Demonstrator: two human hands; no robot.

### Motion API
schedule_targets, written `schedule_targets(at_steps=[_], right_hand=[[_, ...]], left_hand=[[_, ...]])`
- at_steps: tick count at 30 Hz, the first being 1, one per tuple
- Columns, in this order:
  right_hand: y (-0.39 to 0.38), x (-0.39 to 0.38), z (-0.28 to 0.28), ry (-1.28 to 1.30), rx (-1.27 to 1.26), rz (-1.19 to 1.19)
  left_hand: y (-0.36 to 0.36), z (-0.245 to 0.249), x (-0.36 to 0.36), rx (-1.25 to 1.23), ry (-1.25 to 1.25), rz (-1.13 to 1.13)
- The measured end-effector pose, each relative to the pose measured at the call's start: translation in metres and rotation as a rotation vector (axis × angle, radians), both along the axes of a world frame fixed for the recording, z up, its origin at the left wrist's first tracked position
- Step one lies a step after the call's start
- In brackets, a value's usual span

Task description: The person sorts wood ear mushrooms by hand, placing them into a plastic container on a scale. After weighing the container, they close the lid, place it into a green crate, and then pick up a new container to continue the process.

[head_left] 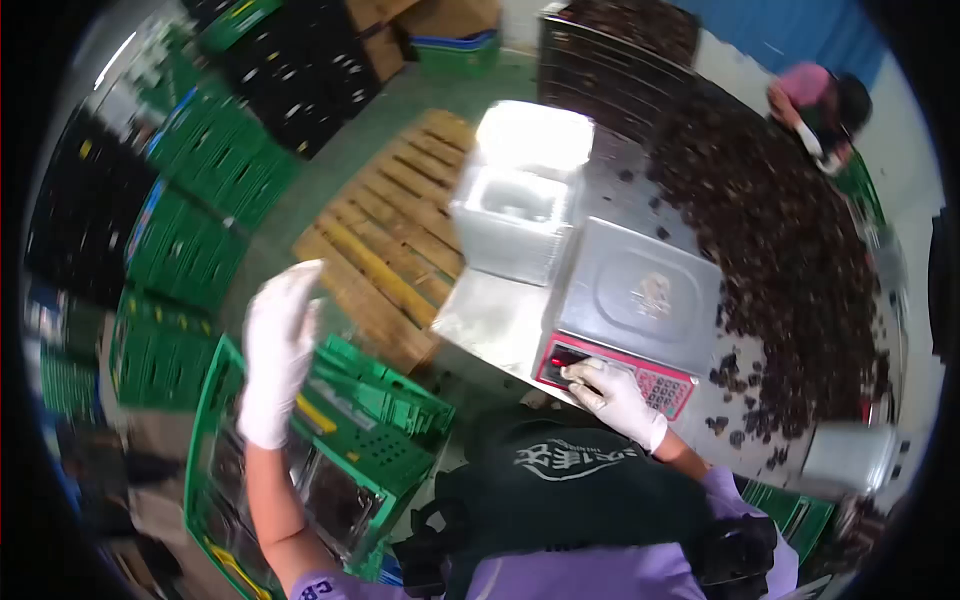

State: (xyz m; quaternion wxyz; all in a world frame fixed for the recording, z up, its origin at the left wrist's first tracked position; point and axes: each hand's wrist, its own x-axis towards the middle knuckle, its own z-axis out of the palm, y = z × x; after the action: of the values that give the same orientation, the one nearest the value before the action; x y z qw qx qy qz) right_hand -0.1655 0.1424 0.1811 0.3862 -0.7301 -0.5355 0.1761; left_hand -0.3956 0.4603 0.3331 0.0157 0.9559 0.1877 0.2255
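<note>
My left hand [280,345], in a white glove, is raised above the green crate [222,400] at the lower left. Its fingers point up, slightly curled, and nothing shows in them. My right hand [618,400], also gloved, rests with bent fingers at the red-edged front panel of the scale [640,290], near its lit display and keypad. A small pale smudge or scrap lies on the scale's metal plate. Left of the scale, a stack of clear plastic containers [515,215] stands on the metal table [490,320]. Dark packed trays sit inside the green crate.
Dark pieces [780,240] are heaped along the table's right side. A co-worker [825,110] is at the far right. A clear tub [850,455] lies at the near right edge. A wooden pallet [385,230] and stacked green crates [215,160] stand on the left.
</note>
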Motion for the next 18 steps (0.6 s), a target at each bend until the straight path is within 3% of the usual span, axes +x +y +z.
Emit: schedule_targets(at_steps=[1, 3, 6, 7, 8, 11, 14, 16, 17, 18], right_hand=[[-0.005, 0.0, -0.001, -0.014, 0.015, -0.036], [-0.022, 0.0, -0.003, 0.0, -0.014, -0.135], [-0.056, 0.0, -0.006, 0.043, -0.009, -0.297], [-0.071, -0.001, -0.007, 0.057, -0.01, -0.38], [-0.085, -0.003, -0.012, 0.029, 0.017, -0.46], [-0.122, -0.01, -0.026, 0.048, 0.014, -0.706], [-0.15, -0.026, -0.025, 0.004, -0.084, -0.923], [-0.166, -0.035, -0.044, -0.002, -0.115, -1.018], [-0.172, -0.039, -0.053, 0.036, -0.184, -1.049], [-0.178, -0.042, -0.062, 0.076, -0.25, -1.075]], left_hand=[[0.002, -0.018, 0.05, -0.02, 0.028, -0.214], [-0.004, -0.054, 0.141, 0.04, 0.049, -0.382], [-0.001, -0.088, 0.219, 0.106, 0.284, -0.535], [0.001, -0.094, 0.232, -0.039, 0.412, -0.517], [-0.002, -0.092, 0.24, 0.012, 0.281, -0.591], [0.012, -0.086, 0.25, -0.116, 0.51, -0.422], [0.013, -0.067, 0.254, -0.164, 0.433, -0.459], [0.006, -0.041, 0.259, -0.407, 0.387, -0.406], [-0.008, -0.028, 0.26, -0.375, 0.245, -0.435], [-0.021, -0.007, 0.257, -0.172, 0.237, -0.414]])
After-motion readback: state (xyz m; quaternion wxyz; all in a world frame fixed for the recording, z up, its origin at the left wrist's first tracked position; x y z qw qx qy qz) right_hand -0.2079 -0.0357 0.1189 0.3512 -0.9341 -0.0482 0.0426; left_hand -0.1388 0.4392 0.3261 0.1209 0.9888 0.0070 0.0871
